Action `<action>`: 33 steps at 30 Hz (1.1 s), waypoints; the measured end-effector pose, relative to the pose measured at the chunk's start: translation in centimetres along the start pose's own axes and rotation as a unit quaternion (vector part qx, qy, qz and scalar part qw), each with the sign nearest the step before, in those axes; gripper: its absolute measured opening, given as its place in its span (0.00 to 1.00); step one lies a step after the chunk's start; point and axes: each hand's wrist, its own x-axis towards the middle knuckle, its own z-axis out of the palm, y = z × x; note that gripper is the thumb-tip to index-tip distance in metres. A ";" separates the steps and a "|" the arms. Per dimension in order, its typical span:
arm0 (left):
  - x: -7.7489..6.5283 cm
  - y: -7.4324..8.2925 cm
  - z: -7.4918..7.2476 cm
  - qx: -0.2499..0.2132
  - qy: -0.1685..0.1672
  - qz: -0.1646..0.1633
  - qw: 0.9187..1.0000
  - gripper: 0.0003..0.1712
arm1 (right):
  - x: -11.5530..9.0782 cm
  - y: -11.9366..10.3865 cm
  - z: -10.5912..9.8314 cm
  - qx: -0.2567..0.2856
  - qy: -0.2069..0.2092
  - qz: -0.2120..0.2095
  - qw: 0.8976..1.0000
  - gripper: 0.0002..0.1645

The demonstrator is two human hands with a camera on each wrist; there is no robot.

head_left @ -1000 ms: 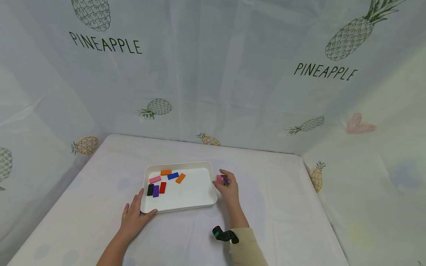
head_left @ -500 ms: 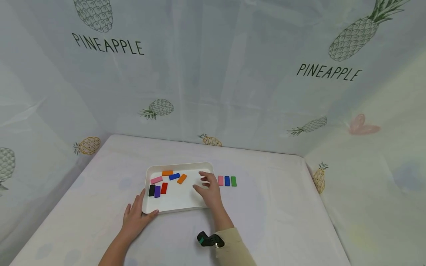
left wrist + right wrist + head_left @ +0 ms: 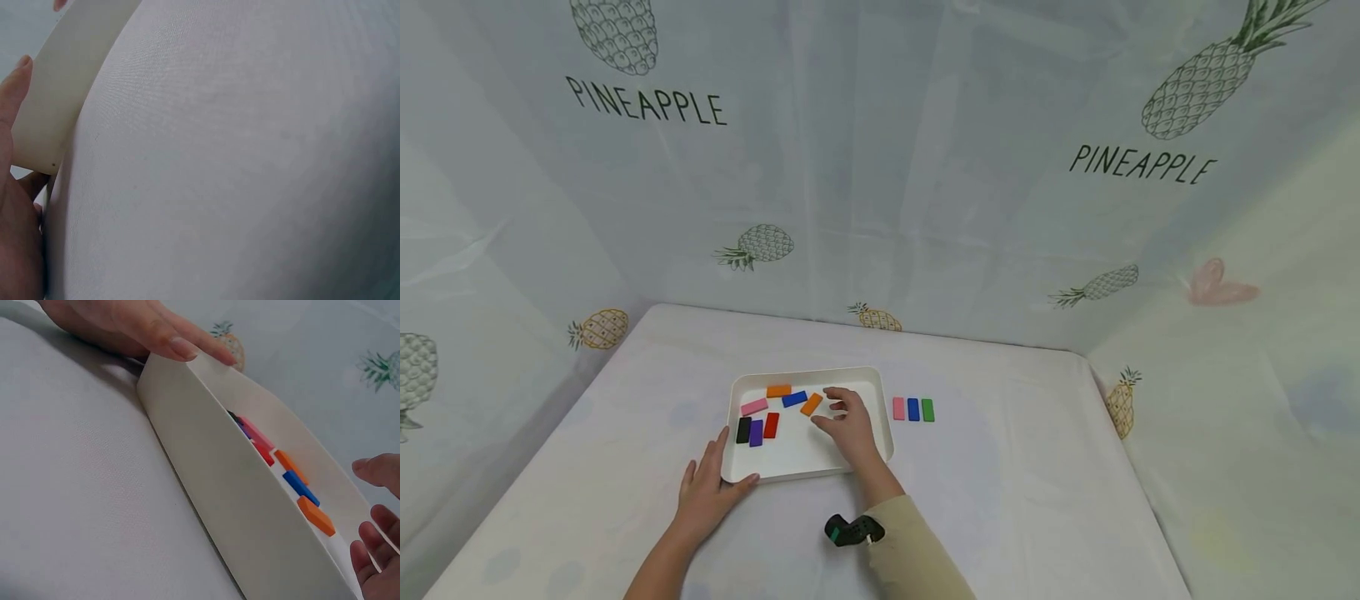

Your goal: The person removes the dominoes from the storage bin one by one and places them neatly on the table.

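A shallow white tray (image 3: 797,458) on the table holds several small rectangular blocks. My left hand (image 3: 702,497) spans its near left corner, fingers and thumb stretched along the sides and touching them. My right hand (image 3: 850,429) hovers over the right half of the tray, fingers apart and slightly bent, holding nothing. Nearest to it lies a slanted orange block (image 3: 811,404). Left of that are a blue block (image 3: 794,399), another orange block (image 3: 778,390), a pink block (image 3: 754,407), a red block (image 3: 771,425), a purple block (image 3: 756,432) and a black block (image 3: 743,430).
Right of the tray, a pink block (image 3: 898,408), a blue block (image 3: 913,409) and a green block (image 3: 928,410) stand side by side in a row on the white tablecloth (image 3: 1022,467). A pineapple-print curtain (image 3: 925,208) encloses the back and sides.
My right hand has let go of a blue block beside the tray and moved left over the tray, toward the slanted orange block. The left hand has stayed at its corner.
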 end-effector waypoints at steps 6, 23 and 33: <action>-0.1 0.1 0.0 -0.004 -0.002 -0.002 1.000 0.62 | 0.7 0.1 0.8 -0.009 -0.007 0.025 1.000 0.26; 0.0 -0.1 0.1 -0.008 0.010 0.012 1.000 0.61 | 2.8 0.6 1.4 -0.071 -0.032 0.086 0.993 0.27; 0.0 0.0 -0.1 -0.012 0.002 0.004 1.000 0.62 | 3.6 1.4 2.2 -0.170 -0.027 0.079 0.982 0.29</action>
